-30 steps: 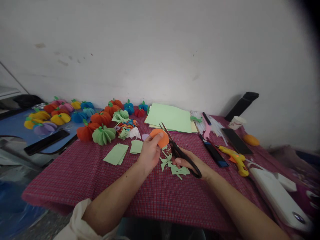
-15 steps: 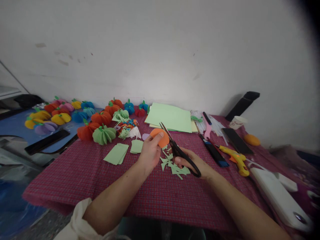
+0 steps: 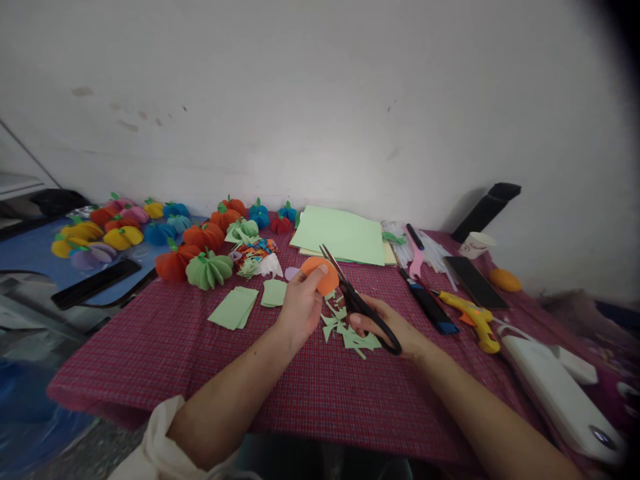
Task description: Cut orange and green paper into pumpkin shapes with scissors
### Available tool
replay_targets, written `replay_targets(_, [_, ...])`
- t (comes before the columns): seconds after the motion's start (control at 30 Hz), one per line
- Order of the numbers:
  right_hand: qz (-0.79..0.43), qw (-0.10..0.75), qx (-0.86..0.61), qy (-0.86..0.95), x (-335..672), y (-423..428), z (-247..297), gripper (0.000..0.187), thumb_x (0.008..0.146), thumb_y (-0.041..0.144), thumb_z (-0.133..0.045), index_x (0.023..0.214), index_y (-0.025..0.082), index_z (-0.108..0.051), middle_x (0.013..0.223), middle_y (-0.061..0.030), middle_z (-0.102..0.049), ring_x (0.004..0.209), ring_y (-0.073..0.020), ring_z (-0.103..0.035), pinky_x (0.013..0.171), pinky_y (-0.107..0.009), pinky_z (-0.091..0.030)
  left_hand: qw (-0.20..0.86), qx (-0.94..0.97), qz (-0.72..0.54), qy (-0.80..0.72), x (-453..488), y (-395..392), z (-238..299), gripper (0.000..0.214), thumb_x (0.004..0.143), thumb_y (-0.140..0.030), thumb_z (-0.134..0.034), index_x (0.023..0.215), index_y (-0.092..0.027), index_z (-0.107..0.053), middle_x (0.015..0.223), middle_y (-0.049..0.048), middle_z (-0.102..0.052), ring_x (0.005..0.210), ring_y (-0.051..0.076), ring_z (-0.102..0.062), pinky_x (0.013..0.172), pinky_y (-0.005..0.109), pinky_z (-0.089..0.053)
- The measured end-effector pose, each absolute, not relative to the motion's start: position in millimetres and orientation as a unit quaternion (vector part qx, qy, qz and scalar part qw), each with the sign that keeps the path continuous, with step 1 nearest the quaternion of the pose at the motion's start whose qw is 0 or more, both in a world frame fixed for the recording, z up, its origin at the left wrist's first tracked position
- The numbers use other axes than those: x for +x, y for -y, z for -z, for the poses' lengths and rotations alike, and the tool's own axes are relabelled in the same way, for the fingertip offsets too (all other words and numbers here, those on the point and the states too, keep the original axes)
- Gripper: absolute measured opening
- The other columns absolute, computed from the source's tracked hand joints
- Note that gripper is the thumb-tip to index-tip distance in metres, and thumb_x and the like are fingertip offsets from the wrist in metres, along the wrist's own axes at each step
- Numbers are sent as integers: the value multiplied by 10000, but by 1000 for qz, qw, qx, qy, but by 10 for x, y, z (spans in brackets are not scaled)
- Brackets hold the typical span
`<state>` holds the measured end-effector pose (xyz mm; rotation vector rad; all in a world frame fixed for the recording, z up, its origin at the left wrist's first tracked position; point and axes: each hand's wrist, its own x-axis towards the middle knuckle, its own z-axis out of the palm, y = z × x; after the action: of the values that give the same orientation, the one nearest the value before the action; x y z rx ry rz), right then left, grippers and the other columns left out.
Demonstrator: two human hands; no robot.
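Observation:
Between the thumb and fingers of my left hand [image 3: 301, 303] is a round orange paper disc [image 3: 327, 281]. My right hand [image 3: 383, 323] grips black-handled scissors [image 3: 361, 306], their blades parted and lying right at the disc's right edge. Whether the blades touch the paper I cannot tell. Below the scissors lies a heap of pale green paper scraps [image 3: 356, 339]. Left of my left hand are a stack of green paper rectangles [image 3: 234, 308] and a smaller stack of green squares [image 3: 273, 293]. A lilac paper piece [image 3: 291, 273] shows partly behind the hand.
Several paper pumpkins [image 3: 204, 237] stand at the left, beside mixed paper shreds [image 3: 257, 250]. Large green sheets [image 3: 340, 235] lie at the back. On the right are a cutter [image 3: 431, 307], a yellow glue gun [image 3: 473, 317], a dark phone [image 3: 475, 282], a paper cup [image 3: 476, 245] and a white power strip [image 3: 555, 390].
Almost nothing differs. The whole view has shifted very slightly, while both hands, the orange disc and the scissors keep their positions.

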<state>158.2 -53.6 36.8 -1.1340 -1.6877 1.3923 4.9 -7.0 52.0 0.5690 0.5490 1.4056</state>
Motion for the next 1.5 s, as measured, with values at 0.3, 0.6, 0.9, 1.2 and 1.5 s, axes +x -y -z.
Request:
replay_targets(0.3, [-525,332,-445,645,1580,528,-368,375,772,447,-549,1013,162,-509,617,36,-438,527,-83,-398,481,-205,-297,688,256,-633,-247,50,66,-515,132,605,-185,-679,712,-141,-614,691,-17,-624,643,80,-568,687,217,-428])
replay_targets(0.6, [-528,337,-451,636,1577,515,-348,365,750,454,-568,980,174,-525,611,42,-414,506,-80,-388,475,-208,-301,685,256,-633,-253,54,60,-507,145,600,-189,-677,723,-143,-615,708,-11,-634,662,86,-578,712,225,-422])
replay_targets(0.9, [-528,329,-453,639,1603,521,-369,367,757,444,-562,996,167,-536,584,47,-397,493,-76,-370,464,-202,-288,684,258,-631,-260,47,55,-501,148,601,-197,-679,721,-142,-611,708,-11,-631,655,86,-573,695,221,-427])
replay_targets(1.2, [-520,325,-452,648,1643,518,-352,370,769,426,-554,1027,162,-536,572,51,-379,469,-64,-345,440,-191,-263,688,258,-632,-245,45,52,-502,135,606,-184,-675,722,-146,-619,692,-19,-624,647,81,-567,683,215,-425])
replay_targets(1.5, [-527,317,-458,642,1638,525,-388,374,767,426,-557,1016,146,-542,562,55,-372,460,-57,-342,434,-187,-259,692,254,-629,-247,37,53,-504,158,587,-190,-693,713,-138,-613,676,-24,-615,623,75,-560,660,210,-419])
